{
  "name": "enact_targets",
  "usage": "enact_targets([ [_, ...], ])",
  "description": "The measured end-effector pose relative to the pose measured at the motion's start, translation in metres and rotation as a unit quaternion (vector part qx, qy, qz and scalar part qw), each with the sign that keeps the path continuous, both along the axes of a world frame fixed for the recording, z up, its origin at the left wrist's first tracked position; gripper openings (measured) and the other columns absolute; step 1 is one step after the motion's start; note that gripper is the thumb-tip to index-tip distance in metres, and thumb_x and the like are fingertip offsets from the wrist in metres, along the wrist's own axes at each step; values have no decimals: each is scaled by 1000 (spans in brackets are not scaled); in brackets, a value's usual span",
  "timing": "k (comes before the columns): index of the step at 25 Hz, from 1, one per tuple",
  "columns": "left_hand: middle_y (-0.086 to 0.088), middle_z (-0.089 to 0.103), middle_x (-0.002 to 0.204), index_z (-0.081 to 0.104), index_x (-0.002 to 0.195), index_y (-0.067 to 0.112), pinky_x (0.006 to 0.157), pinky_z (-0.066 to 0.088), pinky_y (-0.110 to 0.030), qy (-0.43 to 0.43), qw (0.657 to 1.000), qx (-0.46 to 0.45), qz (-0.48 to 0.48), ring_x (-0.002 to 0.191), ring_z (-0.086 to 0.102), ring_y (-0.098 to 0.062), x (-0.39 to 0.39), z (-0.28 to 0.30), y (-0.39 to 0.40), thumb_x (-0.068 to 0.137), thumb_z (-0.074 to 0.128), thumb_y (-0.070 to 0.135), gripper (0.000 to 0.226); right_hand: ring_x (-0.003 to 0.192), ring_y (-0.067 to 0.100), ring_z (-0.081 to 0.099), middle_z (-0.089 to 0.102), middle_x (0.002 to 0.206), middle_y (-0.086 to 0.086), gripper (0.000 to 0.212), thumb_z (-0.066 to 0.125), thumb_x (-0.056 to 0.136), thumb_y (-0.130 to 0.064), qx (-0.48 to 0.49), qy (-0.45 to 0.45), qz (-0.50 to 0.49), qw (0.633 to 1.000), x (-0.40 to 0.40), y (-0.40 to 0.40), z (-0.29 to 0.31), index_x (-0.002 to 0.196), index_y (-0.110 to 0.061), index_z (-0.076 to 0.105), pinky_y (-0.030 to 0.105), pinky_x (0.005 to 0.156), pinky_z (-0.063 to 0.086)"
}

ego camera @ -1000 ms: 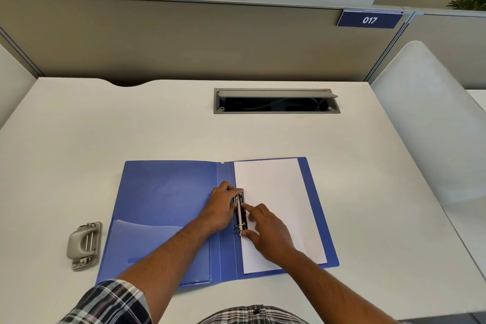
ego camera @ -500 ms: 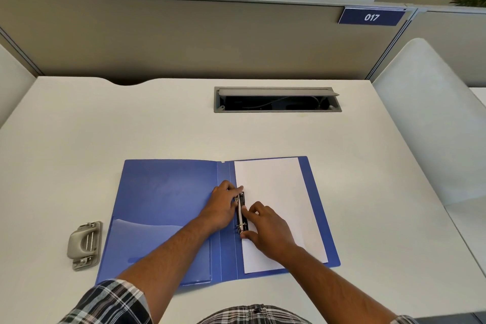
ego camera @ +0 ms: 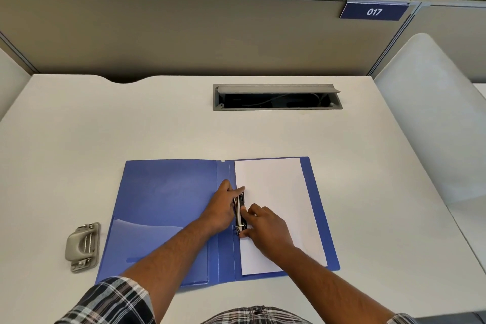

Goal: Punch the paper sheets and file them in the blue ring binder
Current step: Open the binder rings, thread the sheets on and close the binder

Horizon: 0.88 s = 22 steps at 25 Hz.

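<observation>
Fingers [ego camera: 238, 190] of the left hand [ego camera: 219, 209] lie fairly straight over the far end of the metal ring clip [ego camera: 239, 214]; the right hand [ego camera: 265, 226] curls, thumb and fingertips pinching its near end. White paper sheets [ego camera: 278, 205] lie flat on the right leaf of the open blue plastic ring binder [ego camera: 163, 200], mid-desk. Half a second ago the right fingers were straighter. Bare white desk [ego camera: 131, 126] surrounds it; a grey hole punch [ego camera: 82, 246] lies just left.
</observation>
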<state>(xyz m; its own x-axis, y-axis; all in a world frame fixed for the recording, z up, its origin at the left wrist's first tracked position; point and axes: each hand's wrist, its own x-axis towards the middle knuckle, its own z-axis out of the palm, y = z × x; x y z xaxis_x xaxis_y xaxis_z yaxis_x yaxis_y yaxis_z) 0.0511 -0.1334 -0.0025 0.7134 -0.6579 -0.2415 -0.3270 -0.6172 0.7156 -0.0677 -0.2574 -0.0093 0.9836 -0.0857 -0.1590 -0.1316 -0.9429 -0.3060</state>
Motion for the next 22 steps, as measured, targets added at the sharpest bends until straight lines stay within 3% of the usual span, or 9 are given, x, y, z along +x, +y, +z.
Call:
enact_targets([
  [7,1,38,98,47,145,15,71,40,-1,-13,1000,1,-7,81,45,-9,0,-1,1,94,53,-6,55,78,17,65,71,103,-3,61,83,81,-34,-34,-22,2,999,-2,-1,-9,136,-22,61,23,59,48],
  [10,2,39,99,47,144,15,73,40,-1,-13,1000,-2,-1,83,47,-8,1,0,2,95,53,-4,53,91,18,64,69,115,-2,61,73,90,-39,-17,-32,-14,999,-3,1,-5,145,-24,52,23,67,45],
  [14,1,43,115,38,150,19,95,45,-12,-16,1000,-15,14,100,51,-9,-6,1,8,96,50,-3,60,114,16,57,60,132,-6,64,64,94,-47,46,-23,-60,997,-5,2,4,151,-30,41,25,87,48],
  [17,-2,43,133,31,152,20,90,38,-3,9,994,-60,92,114,49,-9,-21,4,12,97,48,-2,61,120,12,54,56,136,-9,63,69,91,-47,115,-14,-108,987,-15,3,7,145,-30,42,24,96,46],
  [22,0,43,138,36,148,19,108,45,-33,27,983,-93,157,124,49,-15,-36,4,39,96,53,0,58,98,1,53,61,122,-10,47,68,93,-42,145,-47,-134,979,-34,-6,6,136,-31,51,7,88,40],
])
